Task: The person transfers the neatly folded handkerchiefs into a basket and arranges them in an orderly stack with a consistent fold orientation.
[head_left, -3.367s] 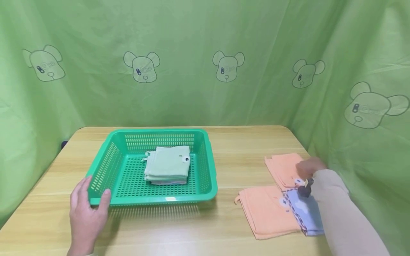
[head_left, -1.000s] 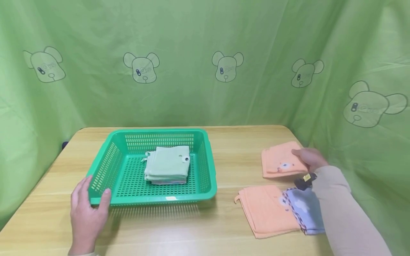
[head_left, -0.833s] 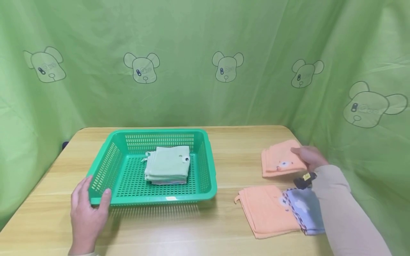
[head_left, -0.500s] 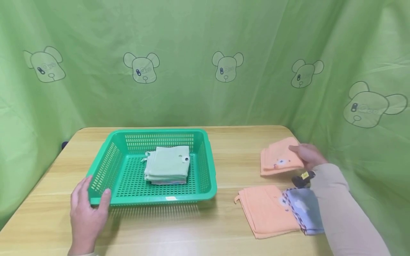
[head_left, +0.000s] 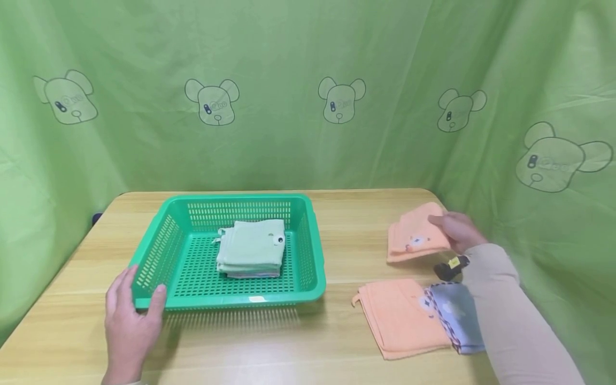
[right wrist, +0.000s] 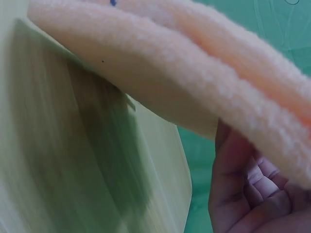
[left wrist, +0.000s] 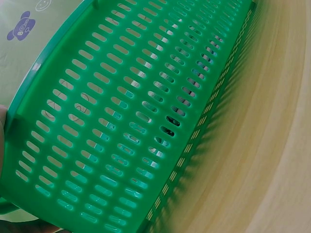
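Observation:
My right hand [head_left: 459, 230] pinches a folded peach hand towel [head_left: 417, 232] by its right edge, thumb on top. The towel is tilted off the table; in the right wrist view, curled fingers [right wrist: 238, 179] hold under the thick fold of the towel [right wrist: 160, 53]. At the front left corner of the green plastic basket [head_left: 226, 301], my left hand [head_left: 131, 321] holds the rim, thumb at the front and fingers along the left side. Inside the basket lies a stack of folded pale green towels [head_left: 252, 243]. The left wrist view shows mostly the basket's slotted wall [left wrist: 97, 116].
A second folded peach towel [head_left: 401, 321] lies on the wooden table [head_left: 269, 353] in front of the right hand. Beside it, partly under the right forearm, is a blue towel [head_left: 457, 315] with a checked edge. Green curtains [head_left: 279, 144] enclose the table's back and sides.
My right hand has taken hold of the far peach towel, lifted it from beside the blue one and moved it slightly left and back. My left hand and the basket have stayed put.

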Tool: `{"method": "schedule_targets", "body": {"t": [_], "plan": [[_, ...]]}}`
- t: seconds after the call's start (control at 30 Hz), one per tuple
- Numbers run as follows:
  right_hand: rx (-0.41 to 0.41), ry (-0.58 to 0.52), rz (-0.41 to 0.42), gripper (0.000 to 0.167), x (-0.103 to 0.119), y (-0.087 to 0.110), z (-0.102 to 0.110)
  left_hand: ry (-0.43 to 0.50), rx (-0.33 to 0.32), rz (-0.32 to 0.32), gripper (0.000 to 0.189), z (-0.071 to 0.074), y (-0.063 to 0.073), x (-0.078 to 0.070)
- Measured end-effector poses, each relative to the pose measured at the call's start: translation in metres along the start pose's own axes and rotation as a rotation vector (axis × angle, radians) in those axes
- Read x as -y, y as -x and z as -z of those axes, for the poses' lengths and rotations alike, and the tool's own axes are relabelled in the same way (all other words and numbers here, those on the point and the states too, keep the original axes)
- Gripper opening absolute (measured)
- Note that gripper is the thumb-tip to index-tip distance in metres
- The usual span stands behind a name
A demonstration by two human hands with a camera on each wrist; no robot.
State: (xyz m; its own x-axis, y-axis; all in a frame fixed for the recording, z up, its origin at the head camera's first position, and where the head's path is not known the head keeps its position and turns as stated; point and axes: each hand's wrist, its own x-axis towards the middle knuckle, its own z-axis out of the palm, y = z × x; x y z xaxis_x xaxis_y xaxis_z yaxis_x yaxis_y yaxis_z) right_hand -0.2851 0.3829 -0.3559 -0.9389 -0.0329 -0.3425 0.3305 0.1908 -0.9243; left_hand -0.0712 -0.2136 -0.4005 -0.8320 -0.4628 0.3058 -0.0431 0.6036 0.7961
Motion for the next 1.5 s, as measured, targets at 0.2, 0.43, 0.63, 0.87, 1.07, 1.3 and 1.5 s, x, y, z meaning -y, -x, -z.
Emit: {"method": "schedule_targets", "body": {"t": [0.2, 0.43, 0.63, 0.87, 1.07, 1.3, 1.5], "plan": [[-0.012, 0.012, 0.028, 0.050, 0.004, 0.001, -0.007, -0.002, 0.006, 0.025, 0.066, 0.001, 0.003, 0.000], [0.012, 0.026, 0.073, 0.050, 0.009, 0.000, -0.012, 0.002, 0.003, 0.014, 0.066, 0.002, 0.003, -0.002], [0.020, 0.012, 0.066, 0.062, 0.014, 0.001, -0.016, 0.002, -0.003, 0.002, 0.066, 0.001, 0.002, -0.002], [0.023, 0.008, 0.080, 0.067, 0.025, 0.003, -0.024, -0.011, 0.007, 0.003, 0.067, 0.000, -0.001, -0.001], [0.023, 0.018, 0.084, 0.064, 0.034, 0.004, -0.030, -0.014, 0.006, 0.004, 0.067, 0.001, -0.001, -0.003], [0.034, -0.071, 0.082, 0.043, 0.039, 0.005, -0.037, -0.013, 0.010, 0.003, 0.067, 0.001, 0.000, -0.003], [0.061, -0.134, 0.102, 0.049, 0.044, 0.006, -0.046, -0.017, 0.015, 0.008, 0.067, 0.001, 0.000, -0.003]]}}
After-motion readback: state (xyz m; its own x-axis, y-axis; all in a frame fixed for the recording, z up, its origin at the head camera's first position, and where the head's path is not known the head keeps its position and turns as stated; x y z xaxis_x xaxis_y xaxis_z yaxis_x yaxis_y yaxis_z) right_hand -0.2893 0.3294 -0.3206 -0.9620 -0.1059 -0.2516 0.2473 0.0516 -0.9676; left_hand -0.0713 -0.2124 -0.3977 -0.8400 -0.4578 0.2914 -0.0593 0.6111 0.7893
